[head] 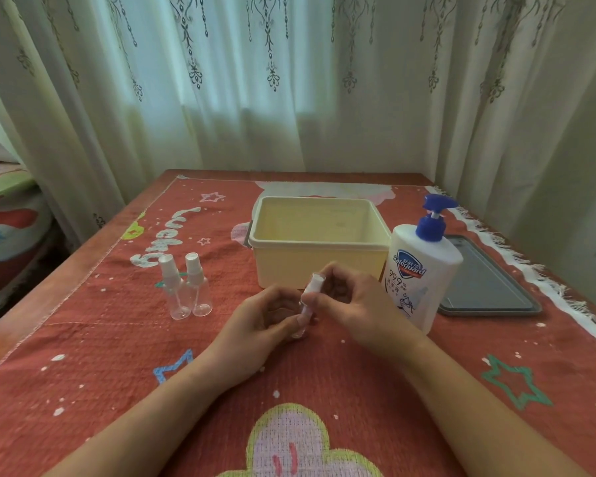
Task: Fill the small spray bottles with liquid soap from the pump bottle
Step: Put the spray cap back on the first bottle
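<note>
A small clear spray bottle (311, 297) stands upright at the middle of the table between my two hands. My left hand (265, 321) grips its body low down. My right hand (351, 301) pinches its white spray cap from the right. Two more clear spray bottles (186, 287), capped and see-through, stand side by side to the left. The white soap pump bottle (422, 270) with a blue pump head stands upright just right of my right hand.
A cream plastic tub (319, 241) sits open behind my hands. A grey tray (486, 280) lies flat at the right, behind the pump bottle. A red patterned cloth (117, 339) covers the table. Curtains hang behind.
</note>
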`<state>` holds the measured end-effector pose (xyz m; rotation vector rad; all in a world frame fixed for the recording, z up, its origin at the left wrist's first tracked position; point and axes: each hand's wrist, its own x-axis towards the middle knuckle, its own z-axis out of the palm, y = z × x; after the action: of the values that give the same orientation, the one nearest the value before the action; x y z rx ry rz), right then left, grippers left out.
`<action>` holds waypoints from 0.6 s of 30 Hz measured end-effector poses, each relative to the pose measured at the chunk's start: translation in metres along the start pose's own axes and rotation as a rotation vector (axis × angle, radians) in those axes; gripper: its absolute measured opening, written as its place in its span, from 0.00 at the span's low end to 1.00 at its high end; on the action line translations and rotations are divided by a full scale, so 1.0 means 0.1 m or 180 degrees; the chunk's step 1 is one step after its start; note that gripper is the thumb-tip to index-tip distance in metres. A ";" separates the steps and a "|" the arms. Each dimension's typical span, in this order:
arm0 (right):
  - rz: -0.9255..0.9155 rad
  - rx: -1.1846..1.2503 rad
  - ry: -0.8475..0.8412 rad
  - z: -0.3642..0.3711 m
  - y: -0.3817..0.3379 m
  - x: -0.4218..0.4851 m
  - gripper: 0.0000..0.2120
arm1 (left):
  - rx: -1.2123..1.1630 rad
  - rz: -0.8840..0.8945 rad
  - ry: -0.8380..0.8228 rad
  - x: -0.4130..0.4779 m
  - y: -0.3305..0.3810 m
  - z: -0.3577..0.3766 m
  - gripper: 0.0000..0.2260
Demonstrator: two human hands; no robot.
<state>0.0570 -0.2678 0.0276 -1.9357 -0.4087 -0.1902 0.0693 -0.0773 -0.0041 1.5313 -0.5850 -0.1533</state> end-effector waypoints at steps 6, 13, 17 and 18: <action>-0.0031 -0.0399 0.0197 0.06 -0.01 -0.01 0.19 | 0.0190 0.0088 -0.0035 -0.01 0.01 0.01 0.08; -0.0035 0.0002 -0.0119 -0.03 -0.01 0.00 0.08 | 0.0164 0.0041 0.0042 0.00 -0.01 -0.03 0.09; -0.0073 -0.0153 0.0065 -0.02 0.00 0.02 0.07 | 0.0166 0.0025 0.0058 0.00 -0.03 -0.02 0.10; -0.0069 -0.0158 0.0123 -0.01 0.01 0.01 0.09 | 0.0186 0.0044 0.0064 0.00 -0.02 -0.02 0.10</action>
<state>0.0588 -0.2686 0.0276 -1.9738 -0.4028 -0.2537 0.0707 -0.0752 -0.0064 1.5831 -0.5885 -0.1110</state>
